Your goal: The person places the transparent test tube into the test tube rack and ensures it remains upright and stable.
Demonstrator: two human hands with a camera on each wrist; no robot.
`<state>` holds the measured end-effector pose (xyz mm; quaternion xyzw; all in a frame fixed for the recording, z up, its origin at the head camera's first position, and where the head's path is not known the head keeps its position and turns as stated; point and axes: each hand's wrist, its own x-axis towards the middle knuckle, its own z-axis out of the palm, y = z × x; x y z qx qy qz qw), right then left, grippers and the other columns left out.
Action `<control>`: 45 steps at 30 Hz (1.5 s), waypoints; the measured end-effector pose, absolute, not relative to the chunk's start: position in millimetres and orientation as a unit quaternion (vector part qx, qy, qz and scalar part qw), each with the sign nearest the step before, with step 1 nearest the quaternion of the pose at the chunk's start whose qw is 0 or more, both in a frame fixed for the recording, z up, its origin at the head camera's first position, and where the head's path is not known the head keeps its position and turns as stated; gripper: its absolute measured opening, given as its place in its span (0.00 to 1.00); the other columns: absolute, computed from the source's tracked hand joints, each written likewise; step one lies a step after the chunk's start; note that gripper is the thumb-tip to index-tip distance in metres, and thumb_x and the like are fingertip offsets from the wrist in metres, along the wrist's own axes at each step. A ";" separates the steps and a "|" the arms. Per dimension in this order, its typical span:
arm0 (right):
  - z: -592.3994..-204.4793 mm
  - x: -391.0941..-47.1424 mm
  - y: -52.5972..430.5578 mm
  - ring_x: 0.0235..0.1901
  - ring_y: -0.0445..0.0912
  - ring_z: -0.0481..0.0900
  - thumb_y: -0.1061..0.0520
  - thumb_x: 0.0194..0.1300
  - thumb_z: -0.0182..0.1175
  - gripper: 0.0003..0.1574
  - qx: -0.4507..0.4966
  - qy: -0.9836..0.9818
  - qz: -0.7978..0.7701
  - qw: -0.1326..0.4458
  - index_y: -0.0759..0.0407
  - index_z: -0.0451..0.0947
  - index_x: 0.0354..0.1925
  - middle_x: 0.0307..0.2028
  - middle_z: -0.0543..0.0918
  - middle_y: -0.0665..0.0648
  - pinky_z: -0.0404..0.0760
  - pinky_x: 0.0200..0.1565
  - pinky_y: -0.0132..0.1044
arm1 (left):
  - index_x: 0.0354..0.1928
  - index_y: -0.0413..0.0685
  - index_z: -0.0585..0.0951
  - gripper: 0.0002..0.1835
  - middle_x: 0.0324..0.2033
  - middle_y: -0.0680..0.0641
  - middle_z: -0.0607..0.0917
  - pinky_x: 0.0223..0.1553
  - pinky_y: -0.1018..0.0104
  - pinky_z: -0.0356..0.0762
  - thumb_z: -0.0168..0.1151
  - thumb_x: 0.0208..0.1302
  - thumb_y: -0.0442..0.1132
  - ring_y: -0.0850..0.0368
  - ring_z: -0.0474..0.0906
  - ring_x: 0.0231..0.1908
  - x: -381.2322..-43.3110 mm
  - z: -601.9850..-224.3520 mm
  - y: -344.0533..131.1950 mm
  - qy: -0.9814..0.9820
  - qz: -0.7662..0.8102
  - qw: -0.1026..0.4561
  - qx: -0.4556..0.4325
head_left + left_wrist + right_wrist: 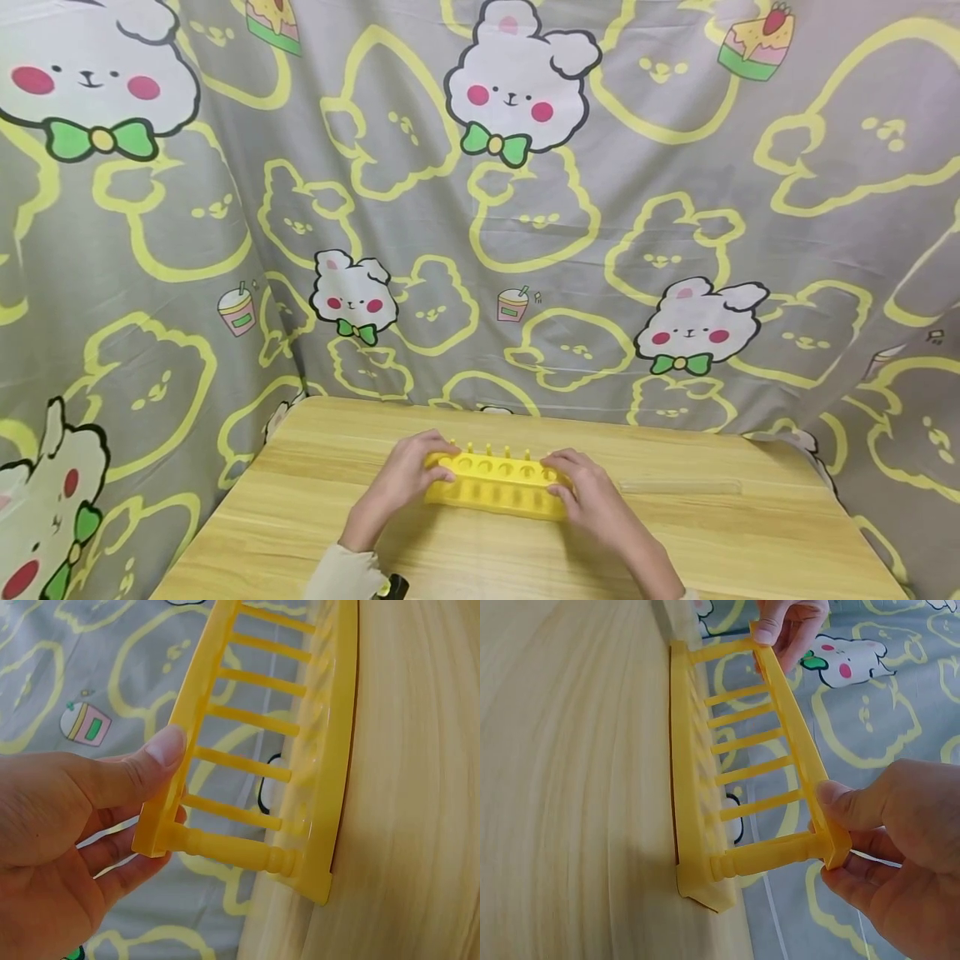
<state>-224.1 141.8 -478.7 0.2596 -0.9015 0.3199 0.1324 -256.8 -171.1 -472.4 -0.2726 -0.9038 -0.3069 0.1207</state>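
Note:
A yellow plastic test tube rack (495, 500) stands upright on the wooden table in the head view. Round holes run along its top plate, and a row of pegs lines its far side. My left hand (408, 471) grips the left end of that top plate, thumb on the near side. At the opposite end, my right hand (592, 492) pinches the plate between thumb and fingers. Seen from the left wrist, the rack (259, 851) has a thick end post and several thin pegs. In the right wrist view, both hands hold the rack's upper bar (799, 735).
A long, thin transparent object (682, 487) lies on the table (300, 500) to the right of the rack; its kind is unclear. Behind and beside the table hangs a grey curtain (420, 225) with rabbit prints. Something small and black (394, 587) shows by the left sleeve.

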 end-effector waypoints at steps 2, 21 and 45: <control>-478.0 -226.0 144.1 0.54 0.57 0.82 0.69 0.62 0.70 0.22 0.261 -0.900 0.320 0.138 0.64 0.83 0.55 0.53 0.84 0.60 0.85 0.54 0.49 | 0.48 0.41 0.89 0.19 0.40 0.49 0.87 0.47 0.54 0.86 0.79 0.52 0.34 0.51 0.84 0.41 -258.9 -472.2 -168.4 -0.904 -0.305 0.125 -0.272; -479.7 -247.8 161.0 0.56 0.59 0.81 0.69 0.63 0.69 0.22 0.269 -0.898 0.322 0.134 0.66 0.82 0.56 0.54 0.83 0.61 0.82 0.57 0.54 | 0.48 0.39 0.88 0.19 0.41 0.47 0.87 0.47 0.53 0.86 0.77 0.54 0.35 0.48 0.85 0.43 -275.2 -478.5 -150.1 -0.895 -0.315 0.146 -0.280; -486.0 -251.2 168.0 0.56 0.59 0.81 0.71 0.60 0.70 0.23 0.227 -0.898 0.339 0.165 0.65 0.83 0.55 0.53 0.84 0.61 0.81 0.59 0.55 | 0.48 0.38 0.88 0.17 0.43 0.46 0.86 0.51 0.54 0.85 0.77 0.55 0.32 0.47 0.85 0.46 -278.2 -489.7 -132.9 -0.883 -0.337 0.190 -0.266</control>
